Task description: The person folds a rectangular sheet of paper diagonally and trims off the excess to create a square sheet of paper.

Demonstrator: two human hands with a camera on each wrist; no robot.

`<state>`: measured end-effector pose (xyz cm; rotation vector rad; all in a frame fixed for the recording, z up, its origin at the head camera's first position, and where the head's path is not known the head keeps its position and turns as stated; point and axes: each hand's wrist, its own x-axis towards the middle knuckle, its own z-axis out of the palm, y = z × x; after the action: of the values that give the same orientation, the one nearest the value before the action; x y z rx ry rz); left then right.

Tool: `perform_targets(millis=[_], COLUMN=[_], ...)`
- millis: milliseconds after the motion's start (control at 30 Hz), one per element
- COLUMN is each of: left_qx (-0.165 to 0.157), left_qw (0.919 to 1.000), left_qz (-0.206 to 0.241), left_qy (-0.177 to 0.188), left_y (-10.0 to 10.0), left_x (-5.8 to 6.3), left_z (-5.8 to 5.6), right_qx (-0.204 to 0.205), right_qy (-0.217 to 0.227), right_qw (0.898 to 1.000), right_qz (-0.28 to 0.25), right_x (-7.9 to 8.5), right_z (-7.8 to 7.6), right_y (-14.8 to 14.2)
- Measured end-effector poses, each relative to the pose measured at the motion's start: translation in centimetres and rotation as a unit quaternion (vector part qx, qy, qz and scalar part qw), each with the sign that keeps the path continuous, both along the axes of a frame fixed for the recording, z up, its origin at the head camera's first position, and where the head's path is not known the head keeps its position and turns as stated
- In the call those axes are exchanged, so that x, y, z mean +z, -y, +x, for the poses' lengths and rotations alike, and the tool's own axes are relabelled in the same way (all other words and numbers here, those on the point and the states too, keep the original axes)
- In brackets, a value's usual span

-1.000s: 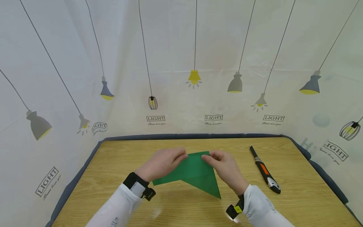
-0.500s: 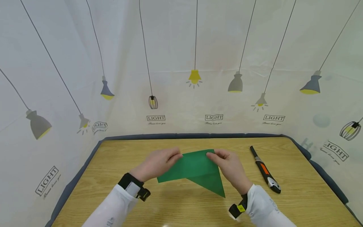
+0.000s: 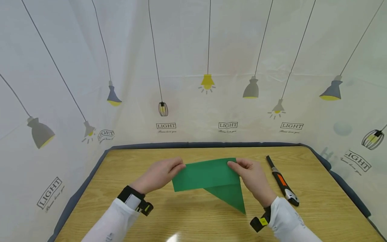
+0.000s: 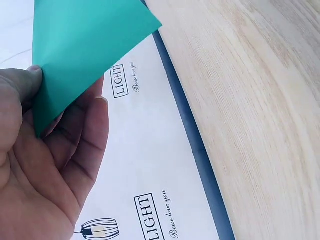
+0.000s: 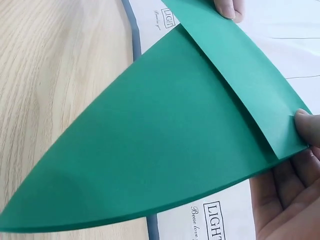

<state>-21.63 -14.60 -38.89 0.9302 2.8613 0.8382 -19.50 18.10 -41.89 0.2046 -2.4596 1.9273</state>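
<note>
A sheet of green paper (image 3: 208,173) is held up above the table by both hands. Folded, it shows a straight band along the top and a pointed flap (image 5: 130,130) hanging at its right side. My left hand (image 3: 161,174) pinches the upper left corner, thumb in front and fingers behind, as the left wrist view shows. The upper right corner is pinched by my right hand (image 3: 254,179) between thumb and fingers. In the right wrist view the band (image 5: 240,75) overlaps the larger triangular part.
A utility knife (image 3: 282,183) with a black and orange handle lies on the wooden table (image 3: 127,168) to the right of the right hand. A white curtain (image 3: 193,43) printed with lamps stands around the table, past its dark blue edging (image 3: 193,145).
Both hands have moved apart, the left one leftward and the right one rightward. More of the paper's band shows between them, and the pointed flap has shifted right. The knife stays put.
</note>
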Motion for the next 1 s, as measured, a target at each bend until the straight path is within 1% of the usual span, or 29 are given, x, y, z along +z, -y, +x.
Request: perform_targets(millis=[100,200,267,400,467,567,700,833,1000], left_qx=[-0.001,0.006,0.01,0.026,0.041,0.062,0.078,0.078,0.058], left_qw=[0.9997,0.9977,0.9958,0.9943,0.9937,0.9909,0.9859,0.9846,0.9866], left_qz=[0.014,0.042,0.06,0.076,0.078,0.09,0.115,0.126,0.121], left_qy=[0.019,0.053,0.068,0.07,0.069,0.078,0.093,0.093,0.093], left_y=[0.4,0.8,1.1,1.5,1.6,1.7,1.8,1.9,2.2], left_x=[-0.2,-0.5,-0.6,-0.7,-0.6,-0.6,-0.7,-0.8,-1.0], left_z=[-0.1,-0.2,-0.2,-0.1,-0.1,0.0,0.1,0.1,-0.1], right_qx=[0.003,-0.003,-0.008,-0.013,-0.013,-0.015,-0.018,-0.024,-0.029], right_qy=[-0.005,-0.006,-0.007,-0.007,-0.007,-0.007,-0.005,0.002,0.016], right_qw=[1.0,1.0,1.0,1.0,1.0,1.0,1.0,1.0,0.999], right_qz=[-0.001,-0.003,-0.004,-0.005,-0.005,-0.004,0.0,-0.002,-0.006], right_x=[-0.1,-0.2,-0.2,-0.3,-0.4,-0.4,-0.5,-0.5,-0.4], right_z=[-0.1,-0.2,-0.2,-0.3,-0.4,-0.3,-0.3,-0.3,-0.2], right_y=[-0.2,-0.4,-0.5,-0.7,-0.7,-0.8,-0.8,-0.7,-0.8])
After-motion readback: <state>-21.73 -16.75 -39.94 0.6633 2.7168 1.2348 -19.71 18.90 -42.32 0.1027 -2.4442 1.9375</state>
